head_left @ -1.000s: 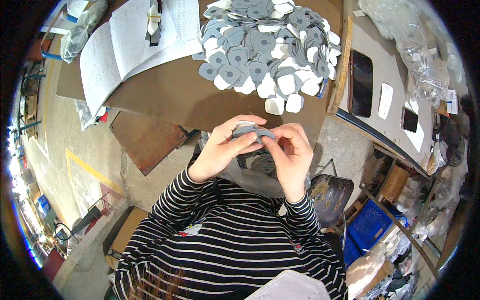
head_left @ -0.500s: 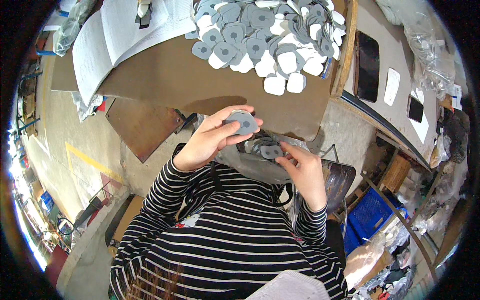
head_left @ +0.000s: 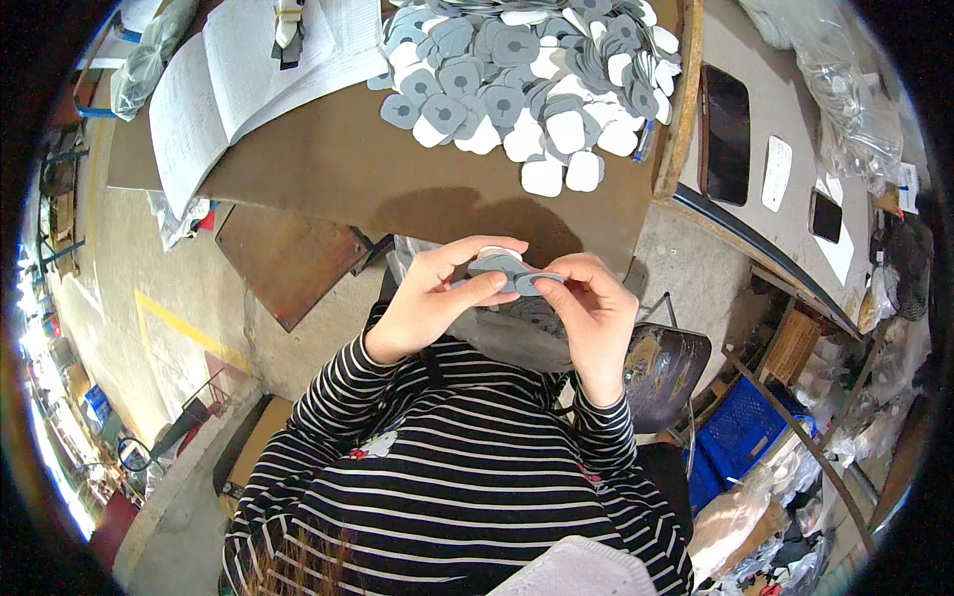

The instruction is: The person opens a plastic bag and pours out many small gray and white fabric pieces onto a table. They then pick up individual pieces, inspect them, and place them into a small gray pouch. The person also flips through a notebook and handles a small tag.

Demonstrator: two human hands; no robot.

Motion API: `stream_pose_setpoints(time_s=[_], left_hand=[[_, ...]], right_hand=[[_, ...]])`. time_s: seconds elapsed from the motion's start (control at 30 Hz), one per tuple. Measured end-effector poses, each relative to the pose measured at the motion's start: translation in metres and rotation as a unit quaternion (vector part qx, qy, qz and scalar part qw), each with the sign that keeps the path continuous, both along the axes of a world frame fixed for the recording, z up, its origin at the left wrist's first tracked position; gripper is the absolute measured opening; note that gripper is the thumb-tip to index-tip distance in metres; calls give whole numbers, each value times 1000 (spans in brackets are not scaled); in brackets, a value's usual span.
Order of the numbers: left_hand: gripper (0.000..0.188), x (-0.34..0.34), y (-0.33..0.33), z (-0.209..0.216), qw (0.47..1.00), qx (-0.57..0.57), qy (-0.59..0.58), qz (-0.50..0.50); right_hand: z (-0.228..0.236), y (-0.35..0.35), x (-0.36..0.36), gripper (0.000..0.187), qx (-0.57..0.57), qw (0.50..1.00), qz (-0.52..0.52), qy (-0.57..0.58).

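My left hand [head_left: 422,298] pinches a grey foam pad [head_left: 500,265] with rounded corners; a white layer shows at its far edge. Closed as well, my right hand [head_left: 594,313] grips a second grey pad [head_left: 538,284] between thumb and fingers. The two pads touch or overlap in front of me; which lies on top is hard to see. Below them in my lap, a clear plastic bag [head_left: 487,338] contains more grey pads, partly hidden by my hands. A large heap of grey and white pads [head_left: 517,89] covers the far part of the table.
The brown tabletop [head_left: 298,149] has a wooden rim [head_left: 678,119] on its right. An open notebook [head_left: 243,84] lies far left. Past the rim are a dark tablet-like slab [head_left: 725,134] and a phone [head_left: 825,216]. A stool [head_left: 668,368] and blue crate [head_left: 745,432] stand right.
My right hand has risen from the bag with a grey pad and moved left to meet the left hand. The left hand has shifted slightly, its pad now tilted flatter.
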State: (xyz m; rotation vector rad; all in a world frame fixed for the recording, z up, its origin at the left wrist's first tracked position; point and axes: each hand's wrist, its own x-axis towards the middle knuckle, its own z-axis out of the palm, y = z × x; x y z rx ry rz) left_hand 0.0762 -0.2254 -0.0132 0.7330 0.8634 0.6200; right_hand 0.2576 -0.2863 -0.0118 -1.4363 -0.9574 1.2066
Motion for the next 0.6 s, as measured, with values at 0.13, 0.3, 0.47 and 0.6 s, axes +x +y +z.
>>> stream_pose_setpoints(time_s=[0.13, 0.3, 0.47, 0.6], left_hand=[[30, -10, 3, -7, 976, 144, 130, -96], [28, -8, 7, -3, 997, 19, 56, -58], [26, -11, 9, -5, 999, -7, 35, 0], [21, -7, 6, -9, 978, 122, 142, -89]], right_hand=[[5, 0, -3, 15, 10, 998, 33, -58], [-3, -11, 4, 13, -16, 999, 1, -48], [5, -16, 32, 22, -21, 962, 146, -229], [6, -9, 18, 24, -5, 985, 45, -166]])
